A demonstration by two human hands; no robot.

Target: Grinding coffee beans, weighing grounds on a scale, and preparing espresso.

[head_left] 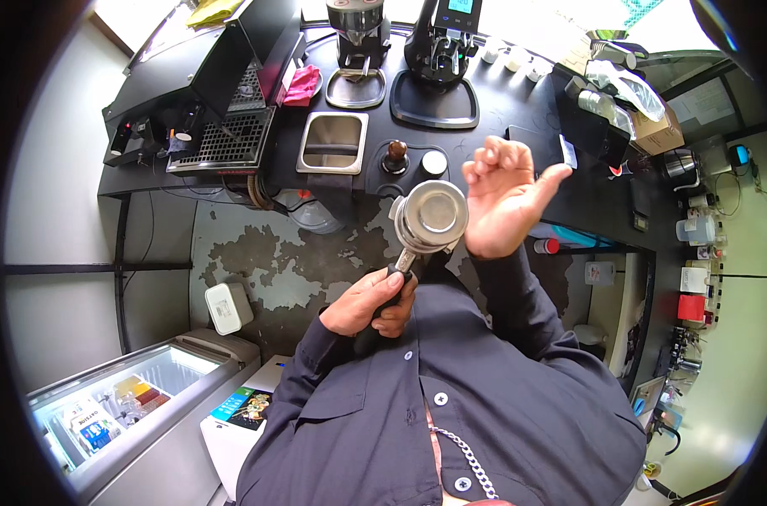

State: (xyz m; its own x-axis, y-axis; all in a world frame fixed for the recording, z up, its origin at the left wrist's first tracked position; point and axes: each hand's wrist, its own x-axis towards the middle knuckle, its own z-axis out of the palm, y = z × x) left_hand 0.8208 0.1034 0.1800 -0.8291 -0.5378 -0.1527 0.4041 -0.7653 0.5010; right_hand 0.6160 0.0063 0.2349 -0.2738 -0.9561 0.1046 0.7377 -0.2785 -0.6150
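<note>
My left hand (362, 305) is wrapped round the black handle of a portafilter (406, 259), holding it in front of my chest. A round silver metal cup or cap (436, 216) sits over the portafilter's head, so the inside of the basket is hidden. Just right of it, my right hand (505, 207) is raised with the palm showing, thumb stretched out and fingers loosely bent; nothing is in it. On the counter beyond stand a tamper (395, 157) with a brown knob and a small round white-topped tool (434, 163).
Left on the black counter (501, 110) stands an espresso machine (198, 97), beside a pink cloth (301, 87) and a steel bin with a crossbar (333, 142). Two coffee grinders (358, 42) are at the back. A glass-topped freezer (139, 405) is at lower left.
</note>
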